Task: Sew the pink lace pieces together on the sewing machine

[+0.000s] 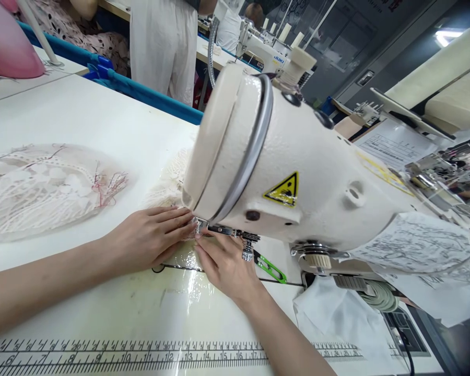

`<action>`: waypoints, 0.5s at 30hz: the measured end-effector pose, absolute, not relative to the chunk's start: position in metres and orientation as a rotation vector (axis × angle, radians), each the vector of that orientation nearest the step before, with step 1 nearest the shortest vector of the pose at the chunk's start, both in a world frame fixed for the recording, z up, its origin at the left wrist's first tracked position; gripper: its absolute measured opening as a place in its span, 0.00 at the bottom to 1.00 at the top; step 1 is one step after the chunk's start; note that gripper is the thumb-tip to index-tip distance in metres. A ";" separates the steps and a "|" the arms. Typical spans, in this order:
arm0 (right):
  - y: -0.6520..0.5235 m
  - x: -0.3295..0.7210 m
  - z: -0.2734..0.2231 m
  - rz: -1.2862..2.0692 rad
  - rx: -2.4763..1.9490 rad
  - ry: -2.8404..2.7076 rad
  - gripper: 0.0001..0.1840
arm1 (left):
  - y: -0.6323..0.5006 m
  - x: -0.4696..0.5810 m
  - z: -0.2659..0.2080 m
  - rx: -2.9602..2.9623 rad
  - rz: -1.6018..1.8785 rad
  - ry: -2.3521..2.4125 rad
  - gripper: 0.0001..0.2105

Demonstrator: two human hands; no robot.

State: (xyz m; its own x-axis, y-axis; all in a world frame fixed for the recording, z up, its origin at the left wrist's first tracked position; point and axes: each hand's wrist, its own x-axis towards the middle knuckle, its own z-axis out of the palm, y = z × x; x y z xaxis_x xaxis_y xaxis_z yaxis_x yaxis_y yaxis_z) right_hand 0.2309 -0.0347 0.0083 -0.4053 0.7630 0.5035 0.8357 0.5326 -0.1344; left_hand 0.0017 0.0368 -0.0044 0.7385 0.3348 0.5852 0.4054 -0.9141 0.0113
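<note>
Cream lace fabric [172,175] lies under the head of a white sewing machine [235,141], most of it hidden behind the machine head and my fingers. My left hand [154,235] rests palm down at its near edge, fingers stretched out flat toward the presser foot [200,225]. From the other side my right hand [229,263] reaches in beside the foot, thumb and fingers apart against the work. Some of its fingertips are behind the machine parts. Green-handled thread snips [271,267] lie just right of my right hand.
A lace piece with loose reddish threads [62,188] lies on the left of the white table. A printed ruler strip [141,357] runs along the near edge. White cloth [337,308] lies at the right. Blue fabric troughs [152,91] border the table's far side; a person in white trousers [162,47] stands beyond.
</note>
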 end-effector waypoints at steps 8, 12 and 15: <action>-0.035 0.232 0.014 -0.417 -1.318 -2.221 0.06 | 0.038 0.004 0.012 -2.837 -0.843 -0.559 0.18; -0.033 0.232 0.014 -0.521 -1.321 -2.230 0.06 | 0.037 0.006 0.001 -2.822 -0.895 -0.607 0.19; -0.033 0.232 0.014 -0.539 -1.350 -2.236 0.06 | 0.036 0.007 0.000 -2.813 -0.885 -0.619 0.21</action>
